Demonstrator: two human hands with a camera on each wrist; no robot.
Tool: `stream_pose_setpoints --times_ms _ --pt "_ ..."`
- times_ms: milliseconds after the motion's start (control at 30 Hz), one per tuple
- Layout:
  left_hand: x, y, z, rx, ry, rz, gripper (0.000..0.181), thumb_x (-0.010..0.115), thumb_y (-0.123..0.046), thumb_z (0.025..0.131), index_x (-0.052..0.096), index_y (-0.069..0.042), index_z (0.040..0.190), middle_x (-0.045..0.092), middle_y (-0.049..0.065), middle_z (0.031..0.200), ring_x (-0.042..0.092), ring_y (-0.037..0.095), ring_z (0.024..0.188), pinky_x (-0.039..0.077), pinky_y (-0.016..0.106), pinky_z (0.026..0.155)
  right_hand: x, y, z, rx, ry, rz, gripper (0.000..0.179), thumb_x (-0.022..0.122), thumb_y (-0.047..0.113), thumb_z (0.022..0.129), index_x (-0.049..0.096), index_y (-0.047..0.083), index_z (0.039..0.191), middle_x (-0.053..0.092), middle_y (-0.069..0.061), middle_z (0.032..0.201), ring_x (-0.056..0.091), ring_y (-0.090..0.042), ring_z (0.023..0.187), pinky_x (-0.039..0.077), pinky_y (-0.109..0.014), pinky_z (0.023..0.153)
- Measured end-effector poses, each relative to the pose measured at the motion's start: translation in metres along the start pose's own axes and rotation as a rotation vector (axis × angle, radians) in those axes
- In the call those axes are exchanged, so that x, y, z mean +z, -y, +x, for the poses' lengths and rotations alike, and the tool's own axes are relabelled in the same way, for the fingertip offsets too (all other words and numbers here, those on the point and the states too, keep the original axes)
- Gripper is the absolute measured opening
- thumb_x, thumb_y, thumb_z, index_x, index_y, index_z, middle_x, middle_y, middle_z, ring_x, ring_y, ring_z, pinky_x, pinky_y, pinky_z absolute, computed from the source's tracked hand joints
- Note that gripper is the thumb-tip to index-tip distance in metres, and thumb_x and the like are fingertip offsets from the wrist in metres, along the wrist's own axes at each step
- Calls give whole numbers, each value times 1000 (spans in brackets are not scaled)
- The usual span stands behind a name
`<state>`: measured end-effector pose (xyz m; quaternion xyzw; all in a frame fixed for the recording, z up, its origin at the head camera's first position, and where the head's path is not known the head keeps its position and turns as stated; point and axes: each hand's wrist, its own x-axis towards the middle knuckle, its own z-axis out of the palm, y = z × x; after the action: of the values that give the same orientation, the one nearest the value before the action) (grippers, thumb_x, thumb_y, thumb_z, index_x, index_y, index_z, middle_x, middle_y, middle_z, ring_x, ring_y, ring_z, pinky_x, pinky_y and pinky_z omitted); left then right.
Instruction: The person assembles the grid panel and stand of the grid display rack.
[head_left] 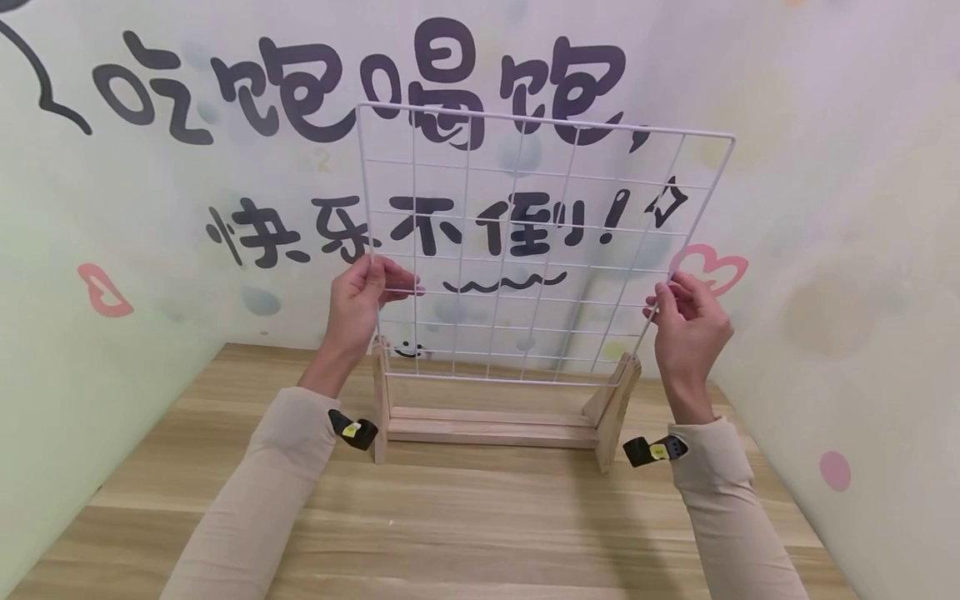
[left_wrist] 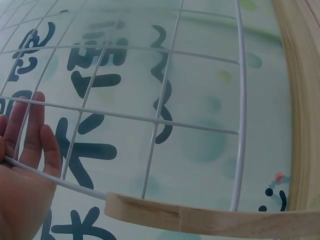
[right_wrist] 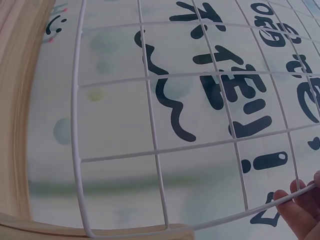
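Note:
A white wire grid panel [head_left: 517, 221] stands upright, its lower corners between the two side posts of a pale wooden stand [head_left: 495, 432]. My left hand [head_left: 357, 308] grips the panel's left edge wire, thumb in front and fingers reaching behind the mesh. On the opposite side my right hand [head_left: 688, 329] pinches the right edge wire between thumb and fingers. In the left wrist view the edge wire meets the top of a wooden post [left_wrist: 210, 220]. The right wrist view has the panel's lower corner at the other post [right_wrist: 150, 233].
The stand rests on a wood-grain table [head_left: 465, 517] set against a white wall [head_left: 187, 300] with large black lettering, hearts and pastel dots. Side walls close in on the left and right. Each wrist carries a black strap device [head_left: 354, 428].

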<state>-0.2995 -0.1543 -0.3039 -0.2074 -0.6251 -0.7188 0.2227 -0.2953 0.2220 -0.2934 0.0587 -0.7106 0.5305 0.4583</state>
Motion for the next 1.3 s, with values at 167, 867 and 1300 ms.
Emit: stream_pose_setpoints --times_ms 167,867,1300 --pt "-2 3 -2 1 5 17 30 41 -25 106 60 -2 100 72 0 93 73 13 87 57 27 87 0 -4 -1 -7 11 7 24 67 18 95 71 7 116 72 -10 98 70 -9 78 56 -16 72" --pt "-7 12 -12 -70 54 123 38 38 -26 107 56 8 109 72 -11 92 70 8 92 54 29 92 -2 -18 -11 -5 48 33 21 68 9 94 69 -1 112 67 -5 90 69 -11 74 57 -16 69" --pt "-13 21 -23 -164 79 67 33 37 -25 107 56 2 109 71 -5 98 72 16 95 57 32 89 0 -28 -18 -44 52 19 19 68 5 93 68 -6 108 69 -13 90 68 -6 71 56 -15 67"
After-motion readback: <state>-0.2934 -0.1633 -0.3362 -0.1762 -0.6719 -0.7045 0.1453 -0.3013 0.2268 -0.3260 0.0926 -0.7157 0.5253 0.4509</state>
